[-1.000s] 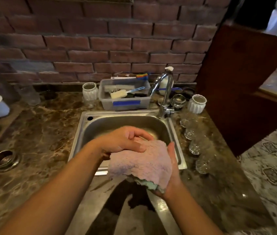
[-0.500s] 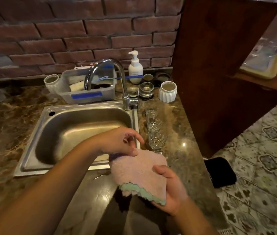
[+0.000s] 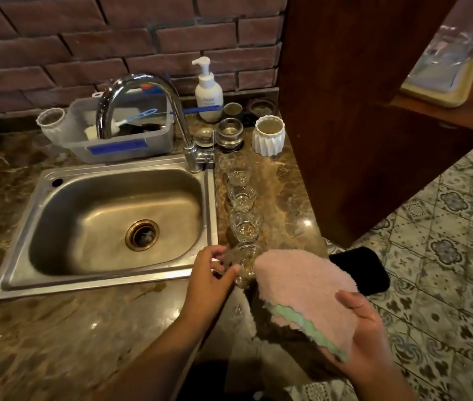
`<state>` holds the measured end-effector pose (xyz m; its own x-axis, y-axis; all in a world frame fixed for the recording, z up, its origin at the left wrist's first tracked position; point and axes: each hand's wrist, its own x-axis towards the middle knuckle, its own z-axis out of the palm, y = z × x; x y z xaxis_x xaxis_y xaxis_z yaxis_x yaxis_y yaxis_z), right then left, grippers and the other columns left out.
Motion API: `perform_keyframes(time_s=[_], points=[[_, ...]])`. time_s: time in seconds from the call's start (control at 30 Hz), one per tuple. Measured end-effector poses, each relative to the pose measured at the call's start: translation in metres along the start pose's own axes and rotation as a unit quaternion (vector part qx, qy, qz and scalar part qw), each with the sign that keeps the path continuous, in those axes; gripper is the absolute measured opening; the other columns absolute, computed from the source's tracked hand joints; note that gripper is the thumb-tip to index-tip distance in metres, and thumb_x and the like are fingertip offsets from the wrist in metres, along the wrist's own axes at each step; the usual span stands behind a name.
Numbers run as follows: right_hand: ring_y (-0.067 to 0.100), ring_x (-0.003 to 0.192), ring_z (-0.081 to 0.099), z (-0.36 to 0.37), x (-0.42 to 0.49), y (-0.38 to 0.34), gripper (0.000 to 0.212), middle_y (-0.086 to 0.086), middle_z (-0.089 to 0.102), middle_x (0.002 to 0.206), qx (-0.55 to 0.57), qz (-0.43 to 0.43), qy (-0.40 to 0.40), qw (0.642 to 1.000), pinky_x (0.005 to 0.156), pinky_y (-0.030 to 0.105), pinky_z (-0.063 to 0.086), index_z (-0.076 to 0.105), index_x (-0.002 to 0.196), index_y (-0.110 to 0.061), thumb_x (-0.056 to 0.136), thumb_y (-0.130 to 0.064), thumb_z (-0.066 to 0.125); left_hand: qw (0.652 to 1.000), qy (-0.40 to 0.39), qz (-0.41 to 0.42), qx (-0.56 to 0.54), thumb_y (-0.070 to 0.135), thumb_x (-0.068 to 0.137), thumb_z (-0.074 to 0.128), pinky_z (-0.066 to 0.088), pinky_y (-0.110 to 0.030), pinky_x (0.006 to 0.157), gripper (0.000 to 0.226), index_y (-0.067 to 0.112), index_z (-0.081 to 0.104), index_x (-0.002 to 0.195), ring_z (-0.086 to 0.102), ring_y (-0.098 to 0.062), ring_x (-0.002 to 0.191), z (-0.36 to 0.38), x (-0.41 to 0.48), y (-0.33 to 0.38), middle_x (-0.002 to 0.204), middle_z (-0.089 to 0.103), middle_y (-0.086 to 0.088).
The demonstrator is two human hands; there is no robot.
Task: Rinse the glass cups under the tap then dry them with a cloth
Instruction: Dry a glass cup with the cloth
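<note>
Head view: nearest glass cup (image 3: pixel 245 260) gripped by left hand (image 3: pixel 209 282); cloth (image 3: pixel 298 290) held spread in right hand (image 3: pixel 365 325), presumably for drying.

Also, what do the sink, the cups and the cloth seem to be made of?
Sink: looks like stainless steel, brushed finish; dull grey sheen with soft reflections. Cups: clear glass, patterned; the counter shows through. Cloth: pink fluffy fabric, maybe microfibre; fuzzy nap, green wavy edge.
</note>
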<state>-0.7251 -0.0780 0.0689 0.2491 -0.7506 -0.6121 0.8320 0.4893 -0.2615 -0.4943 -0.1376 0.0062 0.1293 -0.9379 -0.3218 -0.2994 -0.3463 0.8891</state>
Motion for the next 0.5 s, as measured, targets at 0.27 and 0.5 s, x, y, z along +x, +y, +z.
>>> perform_keyframes(time_s=[0.27,0.5], points=[[0.045,0.074,0.074,-0.007,-0.005,-0.016,0.075,0.024,0.076,0.088,0.008,-0.063,-0.012,0.998,0.054,0.051,0.060,0.077,0.084,-0.011,0.011,-0.006,0.092,0.998,-0.039,0.031,0.041,0.024,0.070,0.091,0.035,-0.029,0.115,0.106,0.032,0.026,0.154,0.038,-0.003,0.140,0.042,0.004,-0.017,0.150,0.039,0.015],[0.050,0.094,0.071,-0.013,0.009,-0.009,0.106,0.031,0.069,0.113,-0.001,-0.051,0.014,0.999,0.068,0.055,0.061,0.058,0.127,-0.018,0.028,-0.006,0.092,0.997,-0.020,0.051,0.057,0.022,0.070,0.092,0.032,-0.010,0.107,0.098,0.028,0.035,0.150,0.042,0.001,0.132,0.051,0.011,-0.014,0.144,0.046,0.012]])
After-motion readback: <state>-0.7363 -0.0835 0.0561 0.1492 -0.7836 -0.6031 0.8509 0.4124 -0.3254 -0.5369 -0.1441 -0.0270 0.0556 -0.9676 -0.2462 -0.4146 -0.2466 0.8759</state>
